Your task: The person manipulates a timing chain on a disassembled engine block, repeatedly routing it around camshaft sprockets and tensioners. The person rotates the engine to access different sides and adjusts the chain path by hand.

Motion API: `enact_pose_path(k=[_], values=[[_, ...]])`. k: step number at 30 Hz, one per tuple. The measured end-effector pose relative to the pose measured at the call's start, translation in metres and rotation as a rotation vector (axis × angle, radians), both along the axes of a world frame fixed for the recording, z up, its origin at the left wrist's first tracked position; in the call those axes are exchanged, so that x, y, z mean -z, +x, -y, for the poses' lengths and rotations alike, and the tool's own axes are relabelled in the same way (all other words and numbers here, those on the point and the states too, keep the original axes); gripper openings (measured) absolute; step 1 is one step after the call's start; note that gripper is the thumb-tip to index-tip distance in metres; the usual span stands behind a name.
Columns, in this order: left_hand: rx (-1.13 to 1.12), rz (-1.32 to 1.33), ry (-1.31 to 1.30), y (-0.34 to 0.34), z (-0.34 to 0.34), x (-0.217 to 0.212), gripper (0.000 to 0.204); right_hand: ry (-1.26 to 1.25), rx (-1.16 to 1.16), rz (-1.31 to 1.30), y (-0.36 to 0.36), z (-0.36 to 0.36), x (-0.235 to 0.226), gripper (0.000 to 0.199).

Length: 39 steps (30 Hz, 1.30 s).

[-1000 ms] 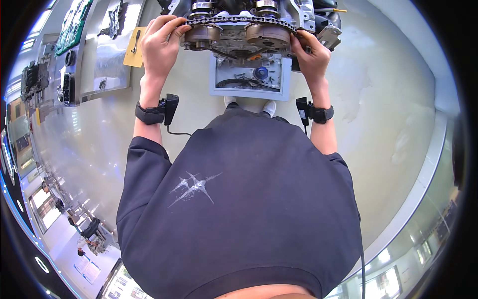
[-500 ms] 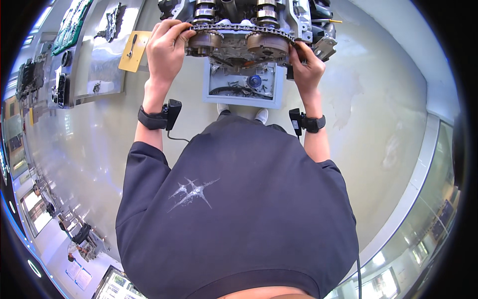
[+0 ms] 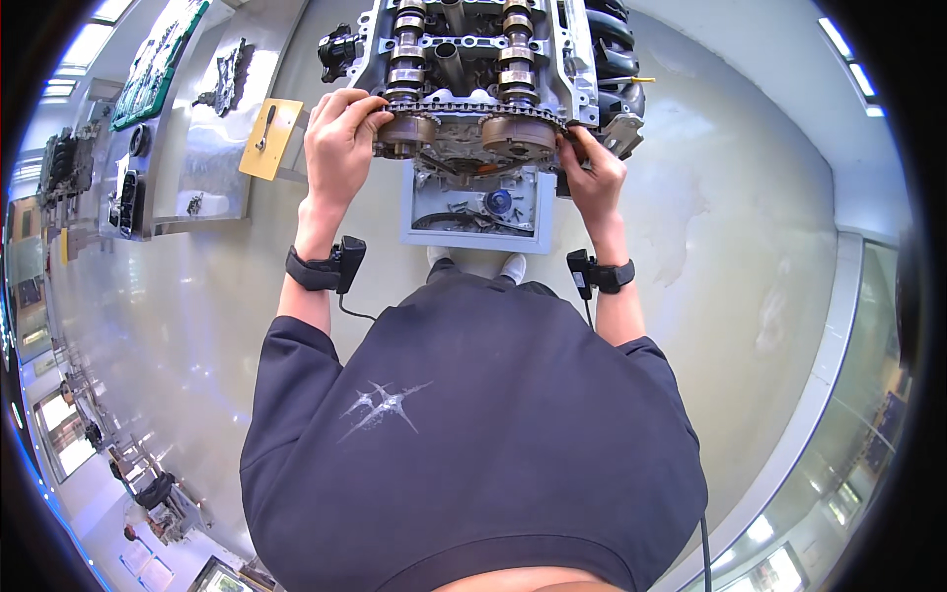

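Note:
A timing chain runs across the top of two brownish cam sprockets, the left sprocket and the right sprocket, at the near end of an engine. My left hand pinches the chain at the left sprocket's outer side, thumb and forefinger together. At the outer side of the right sprocket, my right hand grips the chain with its fingertips, which are partly hidden. Behind the sprockets, two camshafts lie lengthwise in the open cylinder head.
Below the engine is a grey-blue tray holding loose parts, including a round blue-centred piece. A wrench lies on a yellow board to the left. Farther left stands a metal bench with a green tray.
The view has shifted, so the engine sits lower and more of its camshafts shows. Both hands stay on the chain at the same two sprockets.

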<state>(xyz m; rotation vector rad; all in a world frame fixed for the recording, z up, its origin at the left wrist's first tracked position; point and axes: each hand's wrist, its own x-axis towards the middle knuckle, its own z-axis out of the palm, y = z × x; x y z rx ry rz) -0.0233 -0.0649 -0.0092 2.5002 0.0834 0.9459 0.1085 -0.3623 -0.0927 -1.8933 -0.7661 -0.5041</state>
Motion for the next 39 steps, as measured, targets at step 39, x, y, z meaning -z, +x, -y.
enact_pose_path(k=[39], values=[[-0.088,0.129,-0.211,-0.032,-0.007,0.052,0.032,-0.095,-0.032,-0.229,0.006,0.004,0.001,0.021]])
